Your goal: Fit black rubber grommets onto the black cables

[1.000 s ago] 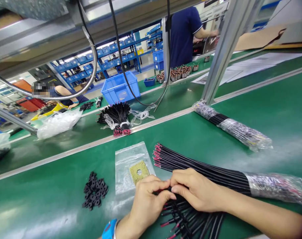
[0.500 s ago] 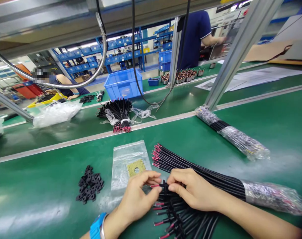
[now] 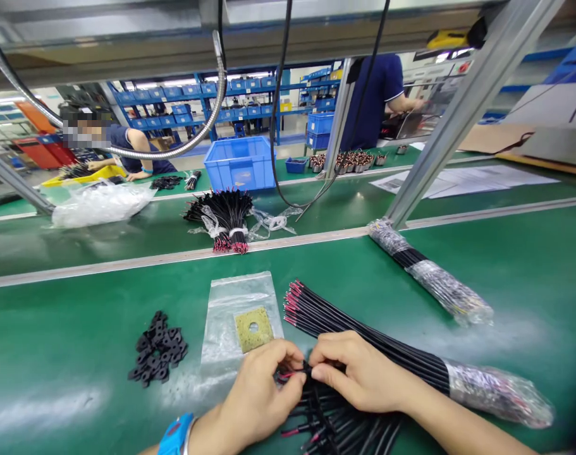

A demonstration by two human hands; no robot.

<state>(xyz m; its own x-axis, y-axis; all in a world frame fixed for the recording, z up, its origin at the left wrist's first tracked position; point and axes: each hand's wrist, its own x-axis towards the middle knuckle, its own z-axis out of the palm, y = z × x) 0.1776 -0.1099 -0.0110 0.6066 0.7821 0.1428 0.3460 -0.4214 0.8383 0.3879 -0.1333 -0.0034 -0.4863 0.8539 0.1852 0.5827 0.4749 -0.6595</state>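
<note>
My left hand [image 3: 263, 388] is closed, thumb and fingers pinching at the small black piece [image 3: 306, 368] on the red-tipped end of a black cable. Against it, my right hand [image 3: 356, 373] grips the same cable between thumb and fingertips; the fingers partly hide the contact. Beneath both hands lie several black cables [image 3: 349, 436] with red ends, with black pieces near those ends. A bundle of black cables [image 3: 373, 332] wrapped in clear plastic lies just beyond my right hand. To the left sits a pile of small black pieces with holes [image 3: 148, 357].
A clear zip bag [image 3: 216, 325] lies ahead under a yellow sponge [image 3: 263, 322]. Farther off are a wrapped cable bundle [image 3: 430, 278], tied cables [image 3: 231, 212] and a blue bin [image 3: 240, 165]. A metal post [image 3: 439, 145] rises at right. Two people are across the benches.
My left fingertips have closed in from the red wire end to the black piece, and both hands are nearer together. The view has shifted slightly.
</note>
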